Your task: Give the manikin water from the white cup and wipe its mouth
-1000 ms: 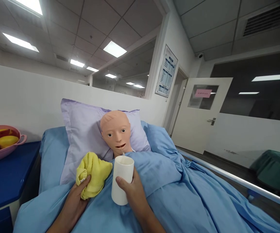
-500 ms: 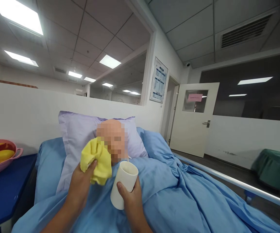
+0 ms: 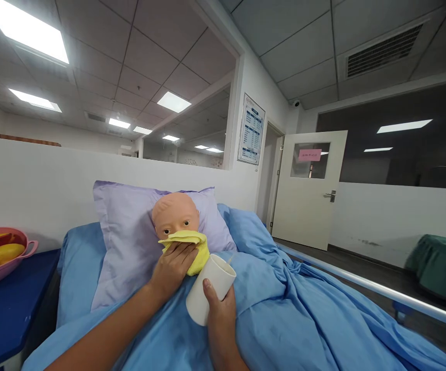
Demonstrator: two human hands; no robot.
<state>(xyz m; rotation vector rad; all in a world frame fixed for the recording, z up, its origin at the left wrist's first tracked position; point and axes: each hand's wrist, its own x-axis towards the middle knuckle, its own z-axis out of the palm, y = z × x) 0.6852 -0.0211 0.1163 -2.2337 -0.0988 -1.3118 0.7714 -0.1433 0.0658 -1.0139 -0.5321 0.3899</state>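
A training manikin point(image 3: 173, 215) lies in the bed, its head on a lilac pillow point(image 3: 126, 234), covered by a blue blanket point(image 3: 284, 309). My left hand point(image 3: 172, 268) presses a yellow cloth point(image 3: 192, 242) against the manikin's mouth and chin, fingers closed on the cloth. My right hand point(image 3: 218, 314) grips a white cup point(image 3: 211, 288), tilted to the right, just below and right of the cloth. A thin straw shows at the cup's rim.
A blue bedside cabinet point(image 3: 2, 309) at the left carries a pink basin point(image 3: 10, 265) with yellow fruit. A metal bed rail point(image 3: 381, 293) runs along the right. A white door point(image 3: 308, 190) stands open behind, and a green-covered bed point(image 3: 439, 268) sits far right.
My left hand lifted the yellow cloth from the blanket up to the manikin's mouth. My right hand drew the cup down and right, away from the mouth, tilting it.
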